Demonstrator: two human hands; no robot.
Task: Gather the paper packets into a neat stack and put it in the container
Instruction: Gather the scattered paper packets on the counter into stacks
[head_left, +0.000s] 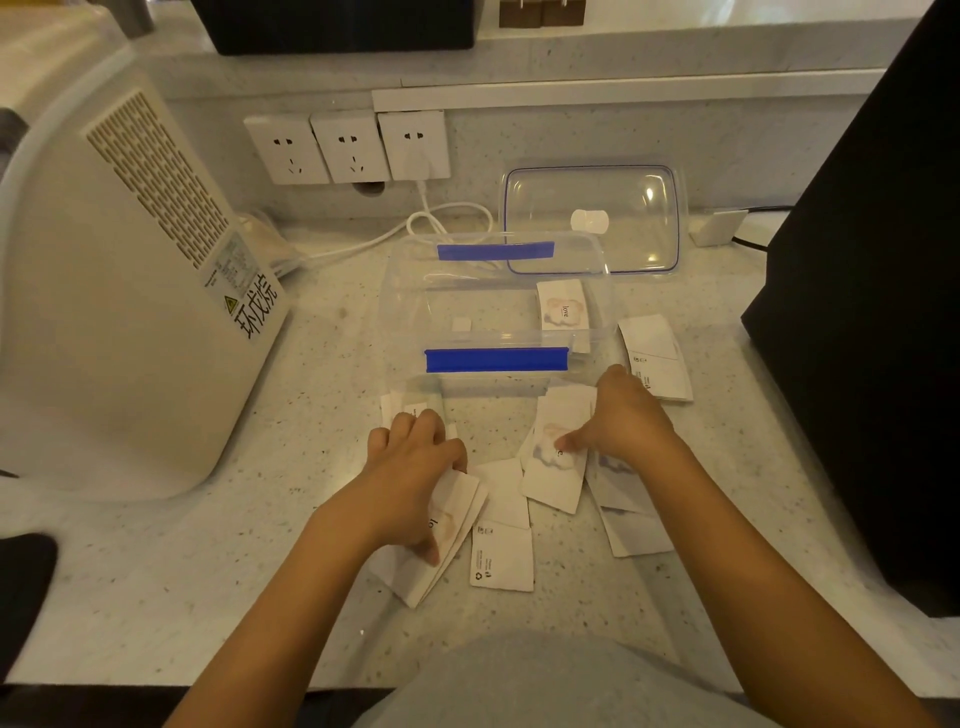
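A pale speckled surface (156, 571) carries the scene, with a large white appliance (130, 291) standing at the left and a tall black unit (872, 312) at the right. Three wall sockets (348, 148) sit in the backsplash, a white cable (441, 218) trailing from the right-hand one down onto the surface.

At centre stands the clear plastic container (410, 312) with blue clips on its long sides, open at the top; one paper packet printed "love" (563, 306) shows through its right end. Its clear lid (592, 218) lies just behind, to the right.

Paper packets are scattered in front of the container, between and beneath the person's two hands. The left hand (415, 478) curls down over a small fanned bundle of packets (441, 545), thumb pressing on the top one and fingers over the far edge, gripping the bundle against the surface. The right hand (623, 415) lies flat on a face-up packet (558, 452), its thumb pressing on the printed picture, holding the packet down rather than clasping it.

Between the hands lie two back-side-up packets (501, 540), overlapping. More packets (623, 504) lie under and just below the right wrist, and a further pair (657, 358) rests beyond the right hand, beside the container's right front corner. A corner of another packet (397, 405) peeks out beyond the left hand's knuckles.
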